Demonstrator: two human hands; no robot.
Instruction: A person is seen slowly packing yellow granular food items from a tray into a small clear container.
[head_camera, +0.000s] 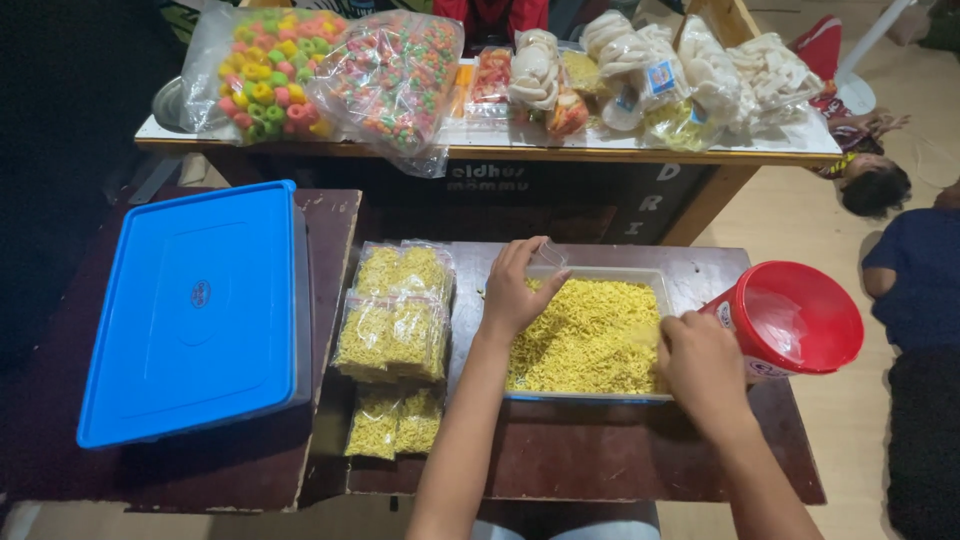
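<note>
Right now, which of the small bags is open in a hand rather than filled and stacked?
The clear empty bag pinched in the left hand over the tray; the other bags, filled yellow, lie stacked left of it.

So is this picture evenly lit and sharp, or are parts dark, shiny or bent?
Head view: the snack bags at the top are brightly lit, while the left edge falls into near-black shadow; the clear bag in the left hand is hard to make out; soft glare sits on the red tub beside the right hand; the blue lid looks skewed by the wide lens; focus is fairly sharp overall.
</note>
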